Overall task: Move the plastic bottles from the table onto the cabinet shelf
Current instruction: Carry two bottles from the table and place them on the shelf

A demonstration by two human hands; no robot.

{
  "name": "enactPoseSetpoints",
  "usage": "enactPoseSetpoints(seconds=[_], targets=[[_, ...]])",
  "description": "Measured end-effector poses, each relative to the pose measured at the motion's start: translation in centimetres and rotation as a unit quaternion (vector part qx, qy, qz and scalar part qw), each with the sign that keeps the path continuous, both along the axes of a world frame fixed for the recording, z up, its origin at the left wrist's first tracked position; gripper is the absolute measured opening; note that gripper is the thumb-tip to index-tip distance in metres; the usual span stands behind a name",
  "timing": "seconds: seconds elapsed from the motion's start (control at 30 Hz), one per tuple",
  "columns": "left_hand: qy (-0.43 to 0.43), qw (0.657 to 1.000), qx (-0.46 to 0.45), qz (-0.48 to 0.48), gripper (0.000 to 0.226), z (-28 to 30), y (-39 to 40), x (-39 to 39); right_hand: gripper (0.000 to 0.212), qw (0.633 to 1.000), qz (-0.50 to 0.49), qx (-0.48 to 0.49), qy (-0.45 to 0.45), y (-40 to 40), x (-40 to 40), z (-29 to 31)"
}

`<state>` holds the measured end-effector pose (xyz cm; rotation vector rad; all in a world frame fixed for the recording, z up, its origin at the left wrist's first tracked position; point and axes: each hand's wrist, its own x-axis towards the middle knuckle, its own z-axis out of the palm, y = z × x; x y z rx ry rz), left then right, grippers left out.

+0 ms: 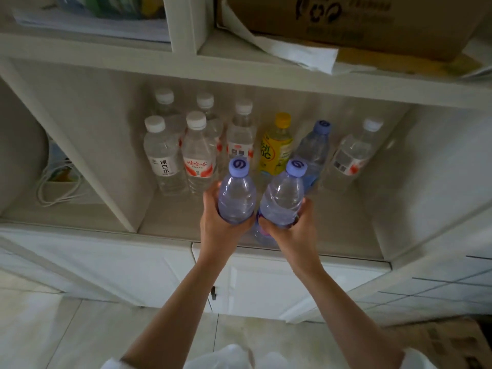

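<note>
White sleeves (pixel 231 355) at the bottom edge, both forearms bare, reaching up and forward. Left hand (pixel 221 222): fingers (pixel 210 195) wrapped round the lower body of the left bottle (pixel 237 193), closed grip, thumb on the near side. Right hand (pixel 290 227): fingers (pixel 303 206) closed round the lower body of the right bottle (pixel 282 198). Both bottles clear with a bluish tint, lilac caps, upright, tilted slightly away, side by side and touching or nearly so at the hands. Bases hidden by the hands; cannot tell if they rest on the shelf (pixel 170 222) or hang just above its front edge.

Behind them on the same shelf, bottles standing: five white-capped clear ones at left in two rows, front pair being a white-label bottle (pixel 162 155) and a red-label bottle (pixel 198 153); a yellow bottle (pixel 277 145) with yellow cap in the middle; a blue-capped bottle (pixel 314 150) just behind the right bottle; a clear bottle (pixel 351 153) with white cap at far right.

Left compartment holds a white cable (pixel 53 187). Shelf above carries a cardboard box (pixel 359 25) and papers (pixel 279 46). Below the shelf, white cabinet doors (pixel 266 286) with a dark handle. Tiled floor (pixel 80 334) beneath.
</note>
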<state>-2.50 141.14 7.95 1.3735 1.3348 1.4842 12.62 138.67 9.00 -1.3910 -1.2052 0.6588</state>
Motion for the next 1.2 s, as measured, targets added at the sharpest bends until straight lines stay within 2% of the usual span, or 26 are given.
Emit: enactPoseSetpoints(seconds=[0.17, 0.33, 0.5, 0.73, 0.9, 1.2], targets=[[0.056, 0.998, -0.007, -0.022, 0.083, -0.2, 0.0, -0.7, 0.074, 0.999, 0.022, 0.003, -0.023, -0.4, -0.4, -0.8], [0.125, 0.992, 0.008, 0.027, 0.087, -1.3, -1.2, -1.4, 0.088, 0.991, 0.003, -0.015, -0.132, -1.7, -0.5, -2.2], [0.113, 0.993, -0.012, 0.044, 0.08, -1.6, -1.4, -0.8, 0.083, 0.991, 0.0, -0.027, -0.131, -1.5, -0.4, -2.4], [0.179, 0.983, 0.005, 0.035, 0.085, -1.0, 1.2, 0.0, 0.085, 0.99, -0.017, -0.043, -0.134, 1.1, 0.0, -2.1], [0.178, 0.984, 0.005, 0.025, 0.087, -0.9, 2.6, 0.8, 0.075, 0.986, -0.04, -0.058, -0.149, 3.4, -0.1, -2.1], [0.17, 0.985, 0.004, 0.022, 0.084, -1.0, 2.9, 0.7, 0.08, 0.988, -0.049, -0.051, -0.136, 4.9, -0.5, -2.3]])
